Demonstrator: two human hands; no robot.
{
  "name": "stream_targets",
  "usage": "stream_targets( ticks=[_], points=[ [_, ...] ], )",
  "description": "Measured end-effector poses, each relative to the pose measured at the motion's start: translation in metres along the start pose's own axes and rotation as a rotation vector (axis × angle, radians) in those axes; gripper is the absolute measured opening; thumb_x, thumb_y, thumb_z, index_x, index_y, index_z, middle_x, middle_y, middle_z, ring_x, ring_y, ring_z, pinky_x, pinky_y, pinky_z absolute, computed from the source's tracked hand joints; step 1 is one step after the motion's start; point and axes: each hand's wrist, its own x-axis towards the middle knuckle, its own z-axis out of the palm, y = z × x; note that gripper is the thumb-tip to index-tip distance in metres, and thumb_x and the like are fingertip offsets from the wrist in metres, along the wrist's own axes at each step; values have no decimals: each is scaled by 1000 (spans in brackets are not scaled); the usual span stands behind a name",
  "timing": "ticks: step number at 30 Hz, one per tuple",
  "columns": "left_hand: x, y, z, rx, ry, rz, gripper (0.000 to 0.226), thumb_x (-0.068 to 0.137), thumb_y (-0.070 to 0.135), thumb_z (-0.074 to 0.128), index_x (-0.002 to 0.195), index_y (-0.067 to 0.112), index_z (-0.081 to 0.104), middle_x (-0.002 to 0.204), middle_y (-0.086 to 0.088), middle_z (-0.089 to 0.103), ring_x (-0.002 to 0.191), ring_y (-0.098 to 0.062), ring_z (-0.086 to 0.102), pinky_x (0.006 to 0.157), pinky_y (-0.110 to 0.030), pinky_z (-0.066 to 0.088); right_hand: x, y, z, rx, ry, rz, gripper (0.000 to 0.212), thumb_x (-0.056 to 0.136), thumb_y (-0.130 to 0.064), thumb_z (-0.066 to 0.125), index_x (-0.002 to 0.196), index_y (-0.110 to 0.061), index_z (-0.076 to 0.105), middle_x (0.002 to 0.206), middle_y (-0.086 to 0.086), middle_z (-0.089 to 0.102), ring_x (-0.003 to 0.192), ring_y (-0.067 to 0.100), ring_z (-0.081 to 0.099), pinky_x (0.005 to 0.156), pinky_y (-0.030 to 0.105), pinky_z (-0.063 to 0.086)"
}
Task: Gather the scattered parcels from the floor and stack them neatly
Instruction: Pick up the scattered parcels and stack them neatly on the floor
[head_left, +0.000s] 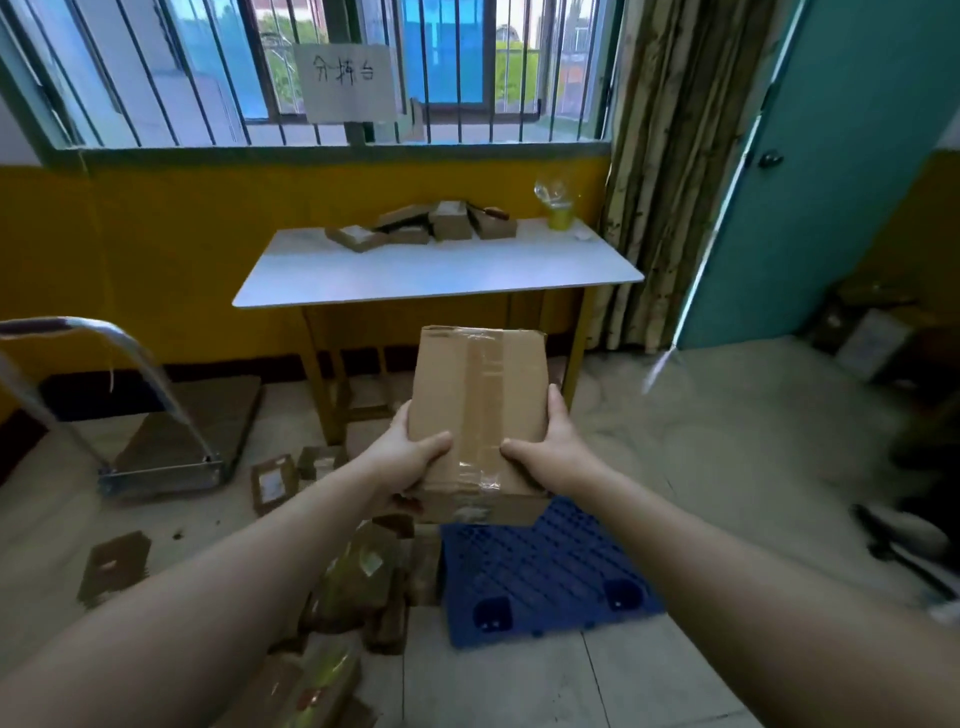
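Note:
A taped brown cardboard parcel (480, 395) is held up in front of me, above the floor and in front of the white table (415, 278). My left hand (410, 457) grips its near left side, thumb on top. My right hand (545, 447) grips its near right side the same way. Several small parcels (431, 228) lie in a loose pile at the back of the table. More brown parcels (353, 577) are scattered on the floor below my left arm, and others (272, 483) lie further left.
A blue plastic pallet (545, 577) lies on the floor under the held parcel. A hand cart (171, 431) stands at the left. A yellow cup (560, 215) sits on the table's right back corner. A teal door (810, 171) stands open at the right.

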Motion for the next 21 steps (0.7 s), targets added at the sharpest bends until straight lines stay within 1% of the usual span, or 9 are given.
stream_targets(
  ticks=[3,5,7,10,13,15,16,19,21],
  points=[
    [60,-2,-2,-18,-28,-28,72,88,43,60,139,54,11,103,6,45,90,-24,57,53,-40,58,57,7,7,-31,-13,52,110,82,-35,72,149,-38,-14,150,7,29,127,27,41,105,51,39],
    [104,-3,-4,-18,-37,-45,74,88,43,60,140,55,9,110,2,44,89,-25,59,57,-42,59,99,13,13,-36,-1,91,108,82,-33,72,150,-37,-11,151,6,24,129,28,39,105,51,40],
    [139,-7,-4,-24,-26,-55,76,87,43,60,142,51,9,116,1,43,86,-23,60,53,-37,58,134,22,19,-54,4,126,105,82,-32,72,151,-36,-8,151,3,18,129,27,36,103,49,42],
    [196,-21,-2,-6,-17,-104,73,87,42,61,140,48,11,120,1,40,84,-19,57,46,-31,54,190,45,32,-78,-50,182,105,83,-33,72,151,-35,-8,152,1,15,130,27,35,98,45,45],
    [250,-46,6,-28,-42,-180,71,87,37,63,138,47,16,116,5,42,88,-19,58,54,-36,57,242,81,46,-91,-103,234,106,82,-32,72,151,-38,-9,153,3,21,131,28,37,100,50,45],
    [283,-71,17,-80,-68,-252,69,84,31,68,136,44,24,116,3,49,92,-21,61,63,-39,59,274,111,54,-109,-146,265,104,83,-31,71,151,-39,-7,151,5,26,128,29,40,99,53,45],
    [300,-85,25,-100,-70,-280,68,83,29,69,136,40,27,119,0,51,93,-21,62,64,-39,59,293,129,58,-115,-165,266,101,83,-29,70,151,-39,-4,149,5,29,127,28,41,98,54,46],
    [354,-133,56,-127,-12,-353,69,86,21,67,142,28,28,133,-3,49,94,-16,58,58,-32,56,346,188,75,-134,-236,279,95,82,-25,70,151,-40,6,144,3,36,124,26,43,100,51,44],
    [391,-170,80,-124,26,-391,70,88,19,64,146,26,25,135,-2,48,98,-18,57,61,-32,55,378,235,90,-143,-275,300,94,81,-24,69,151,-37,7,144,2,37,123,24,45,102,45,43]
  ],
)
